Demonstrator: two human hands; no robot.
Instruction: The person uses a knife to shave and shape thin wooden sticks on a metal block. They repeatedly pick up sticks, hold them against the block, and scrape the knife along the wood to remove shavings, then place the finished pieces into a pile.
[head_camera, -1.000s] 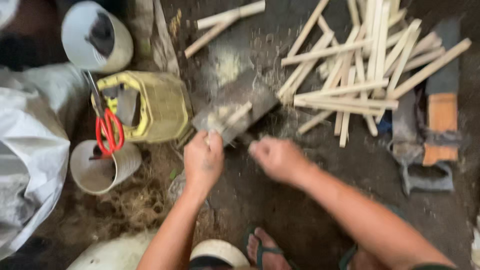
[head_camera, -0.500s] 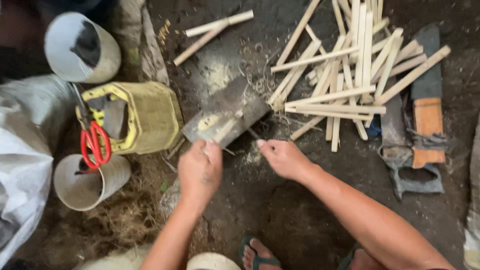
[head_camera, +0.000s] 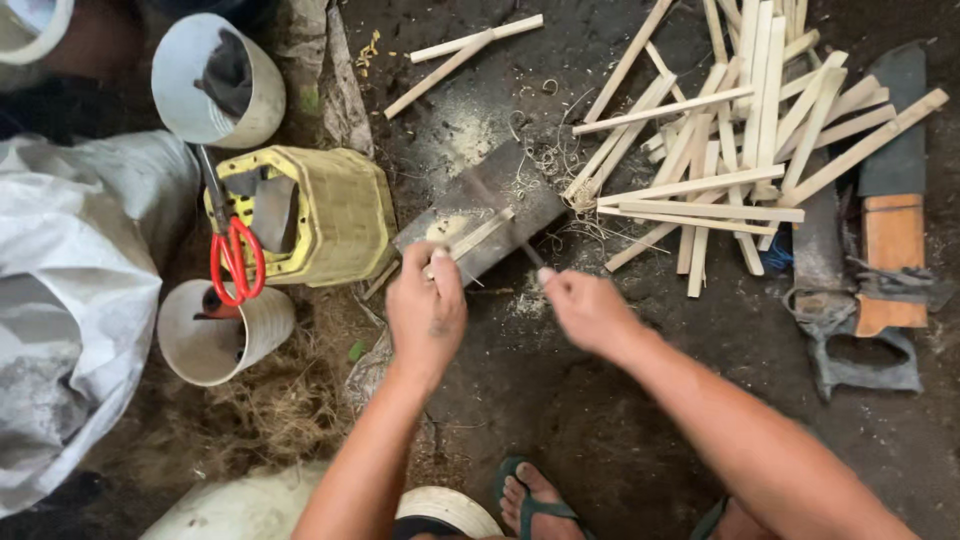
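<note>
The ground is dark dirt floor (head_camera: 620, 420) with pale shavings on it. In the middle of the frame, the left hand (head_camera: 427, 310) pinches a thin pale wood strip (head_camera: 478, 235) lying on a grey flat block (head_camera: 480, 222). The right hand (head_camera: 590, 312) is clenched around a thin dark tool (head_camera: 528, 253) touching the block. A pile of pale wood sticks (head_camera: 735, 150) lies at the upper right. A yellow woven basket (head_camera: 335, 215) with red-handled scissors (head_camera: 235, 262) sits at the left.

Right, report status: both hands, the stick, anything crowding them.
Left hand pinning thin pale wooden stick on grey wooden block. Right hand gripping dark thin blade at the stick. Pile of pale wooden slats close right, not touching.
</note>
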